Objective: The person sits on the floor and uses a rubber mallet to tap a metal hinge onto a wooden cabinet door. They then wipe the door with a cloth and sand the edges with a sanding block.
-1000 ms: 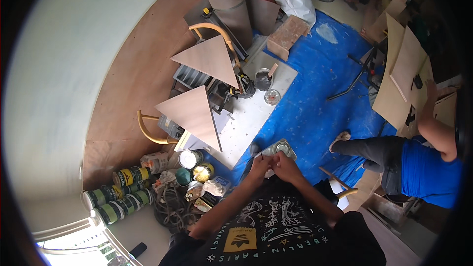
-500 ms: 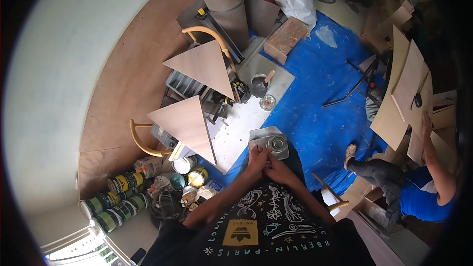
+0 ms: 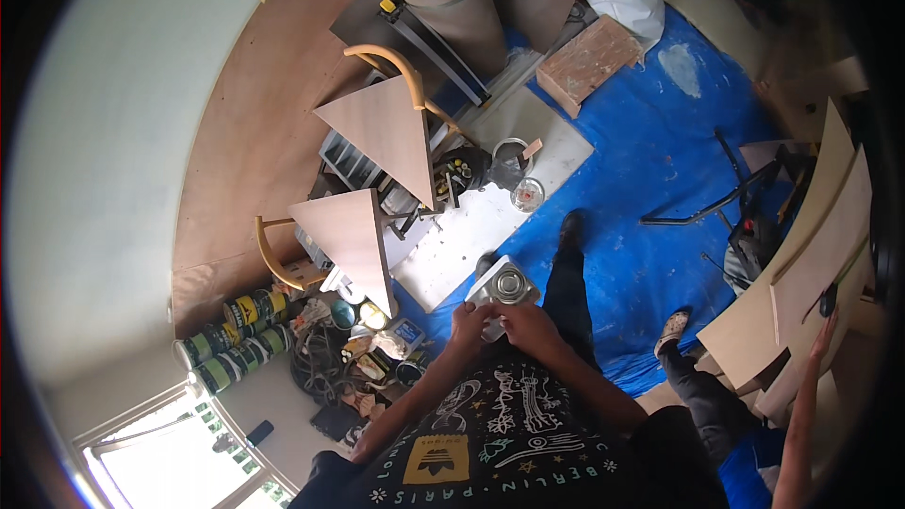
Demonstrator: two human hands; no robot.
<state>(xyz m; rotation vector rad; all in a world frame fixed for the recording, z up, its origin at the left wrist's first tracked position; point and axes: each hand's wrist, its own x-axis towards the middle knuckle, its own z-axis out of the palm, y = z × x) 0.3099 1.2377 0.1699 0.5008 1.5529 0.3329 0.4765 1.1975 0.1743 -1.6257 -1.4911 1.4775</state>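
In front of my body, between my two hands, is a silver rectangular metal can (image 3: pixel 487 280) with a round ringed lid on its top face. My left hand (image 3: pixel 467 328) grips the can's near left edge with bent fingers. On the near right edge, my right hand (image 3: pixel 529 326) is closed, its thumb side close to the left hand. Part of the can is covered by my fingers. Below it, one dark shoe (image 3: pixel 570 226) of mine stands on the blue sheet.
Two triangular wood panels (image 3: pixel 382 137) rest on chairs at left. An open pail (image 3: pixel 510 166) and a glass jar (image 3: pixel 528 194) stand ahead on a board. Paint cans (image 3: pixel 256 309) crowd the lower left. At right a co-worker's hand (image 3: pixel 824 337) touches leaning boards (image 3: pixel 822 269).
The view has shifted, and my right leg now shows stretched forward on the blue sheet. Both hands remain on the can. The co-worker at right appears lower in the picture.
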